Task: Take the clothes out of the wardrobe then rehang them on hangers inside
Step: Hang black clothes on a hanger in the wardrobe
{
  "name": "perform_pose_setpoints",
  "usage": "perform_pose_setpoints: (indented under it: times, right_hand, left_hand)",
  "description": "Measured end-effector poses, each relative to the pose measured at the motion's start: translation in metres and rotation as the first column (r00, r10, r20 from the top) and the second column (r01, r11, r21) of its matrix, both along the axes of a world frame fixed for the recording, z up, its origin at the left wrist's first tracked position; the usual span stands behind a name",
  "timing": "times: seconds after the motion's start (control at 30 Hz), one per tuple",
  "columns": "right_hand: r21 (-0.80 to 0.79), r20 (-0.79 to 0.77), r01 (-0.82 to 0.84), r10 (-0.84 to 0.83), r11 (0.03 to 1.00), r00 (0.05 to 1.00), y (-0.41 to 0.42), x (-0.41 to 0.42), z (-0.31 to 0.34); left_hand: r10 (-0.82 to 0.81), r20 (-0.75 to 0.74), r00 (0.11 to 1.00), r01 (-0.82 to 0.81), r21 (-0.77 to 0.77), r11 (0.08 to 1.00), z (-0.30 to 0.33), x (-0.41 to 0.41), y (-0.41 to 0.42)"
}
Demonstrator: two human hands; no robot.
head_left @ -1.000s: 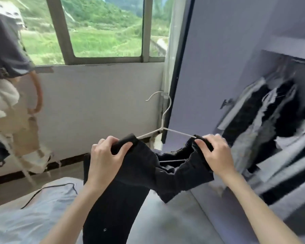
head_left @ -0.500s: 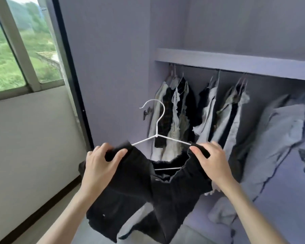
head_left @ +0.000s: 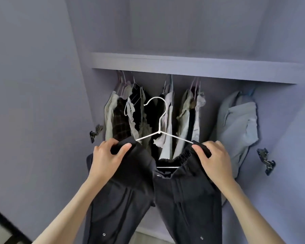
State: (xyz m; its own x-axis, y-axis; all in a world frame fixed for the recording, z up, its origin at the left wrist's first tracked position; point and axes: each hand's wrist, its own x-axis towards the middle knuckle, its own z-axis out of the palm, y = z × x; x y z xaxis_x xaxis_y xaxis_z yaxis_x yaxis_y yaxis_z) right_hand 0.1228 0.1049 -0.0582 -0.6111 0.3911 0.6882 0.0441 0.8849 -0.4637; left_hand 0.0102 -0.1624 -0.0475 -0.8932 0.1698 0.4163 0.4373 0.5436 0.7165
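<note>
A pair of black trousers (head_left: 181, 196) hangs from a white wire hanger (head_left: 159, 120), its waistband stretched over the hanger's two ends. My left hand (head_left: 107, 159) grips the left end of the waistband and my right hand (head_left: 213, 159) grips the right end. The hanger's hook points up in front of the open wardrobe. Behind it, several light and dark garments (head_left: 148, 118) hang in a row under the shelf (head_left: 192, 67).
A pale blue garment (head_left: 238, 131) hangs at the right of the wardrobe. Metal door hinges sit on the left wall (head_left: 95, 132) and the right wall (head_left: 266, 160). The lilac left door panel (head_left: 33, 103) stands beside me.
My view has swung right from the window to face the wardrobe head-on. Both hands have carried the trousers on the hanger closer to the hanging row, and the legs now hang straight.
</note>
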Motion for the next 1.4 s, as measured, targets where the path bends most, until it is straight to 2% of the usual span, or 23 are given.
perform_pose_setpoints:
  times: [0.07, 0.13, 0.2, 0.27, 0.4, 0.5, 0.6, 0.7, 0.83, 1.0, 1.07, 1.2, 1.4]
  right_hand:
    - [0.024, 0.085, 0.048, -0.050, 0.999, 0.995, 0.018, -0.003, 0.001]
    - [0.033, 0.237, 0.055, -0.061, 0.998, 0.969, 0.031, 0.000, 0.006]
    - [-0.022, 0.413, -0.019, 0.026, 1.000, 0.910, 0.042, 0.006, 0.008]
    - [-0.123, 0.513, -0.048, 0.106, 0.991, 0.852, 0.049, 0.014, 0.005]
    - [-0.293, 0.547, 0.002, 0.166, 0.956, 0.820, 0.059, 0.030, -0.010]
    - [-0.323, 0.609, 0.123, 0.107, 0.938, 0.786, 0.065, 0.048, -0.021]
    - [-0.329, 0.671, 0.274, 0.020, 0.903, 0.741, 0.069, 0.075, -0.035]
    - [-0.369, 0.697, 0.429, -0.059, 0.824, 0.715, 0.066, 0.102, -0.044]
    - [-0.436, 0.694, 0.575, -0.149, 0.692, 0.705, 0.060, 0.122, -0.049]
    - [-0.621, 0.588, 0.533, -0.107, 0.575, 0.802, 0.054, 0.116, -0.053]
    - [-0.642, 0.551, 0.491, -0.091, 0.588, 0.830, 0.053, 0.106, -0.051]
    - [-0.613, 0.464, 0.391, -0.089, 0.686, 0.882, 0.061, 0.082, -0.038]
    - [-0.602, 0.349, 0.320, -0.119, 0.732, 0.930, 0.111, 0.028, -0.022]
  left_hand:
    - [-0.031, -0.007, 0.999, 0.032, 0.019, 0.999, -0.002, -0.014, 0.022]
    - [-0.057, -0.014, 0.998, 0.057, 0.010, 0.998, -0.006, -0.026, 0.042]
    - [-0.080, 0.003, 0.997, 0.080, -0.036, 0.996, -0.013, -0.035, 0.060]
    - [-0.115, 0.031, 0.993, 0.117, -0.082, 0.990, -0.024, -0.045, 0.077]
    - [-0.248, 0.165, 0.955, 0.268, -0.111, 0.957, -0.052, -0.065, 0.113]
    - [-0.341, 0.239, 0.909, 0.380, -0.144, 0.914, -0.072, -0.066, 0.139]
    - [-0.471, 0.207, 0.858, 0.511, -0.234, 0.827, -0.083, -0.059, 0.157]
    - [-0.552, 0.193, 0.811, 0.584, -0.318, 0.747, -0.085, -0.060, 0.170]
    - [-0.572, 0.224, 0.789, 0.613, -0.343, 0.712, -0.085, -0.060, 0.182]
    - [-0.611, 0.184, 0.770, 0.633, -0.342, 0.695, -0.086, -0.059, 0.196]
    - [-0.630, 0.144, 0.763, 0.636, -0.343, 0.691, -0.085, -0.060, 0.203]
    - [-0.627, 0.066, 0.777, 0.611, -0.324, 0.723, -0.078, -0.065, 0.223]
    - [-0.590, -0.070, 0.805, 0.537, -0.339, 0.773, -0.060, -0.086, 0.274]
